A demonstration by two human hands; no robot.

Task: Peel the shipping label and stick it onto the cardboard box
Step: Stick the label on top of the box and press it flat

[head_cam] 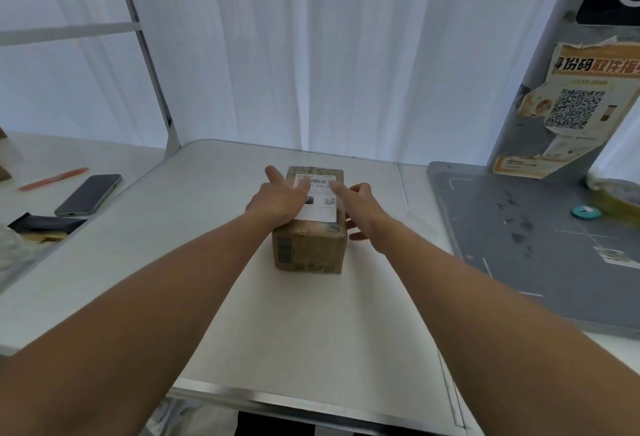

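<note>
A small brown cardboard box (pixel 310 248) stands on the white table (pixel 207 227), at its middle. A white shipping label (pixel 321 208) with a barcode and a QR code lies flat on the box's top. My left hand (pixel 277 198) rests flat on the left part of the label, fingers spread and pointing away from me. My right hand (pixel 362 208) is at the box's right side, its forefinger laid across the label's upper right part and its other fingers beside the box's right face. Neither hand grips anything.
A dark phone (pixel 89 195) and an orange pen (pixel 53 178) lie on the left table, with a black pouch (pixel 45 224) nearer me. At the right lie a grey mat (pixel 519 245), a teal disc (pixel 585 211) and a poster with a QR code (pixel 575 108). White curtains hang behind.
</note>
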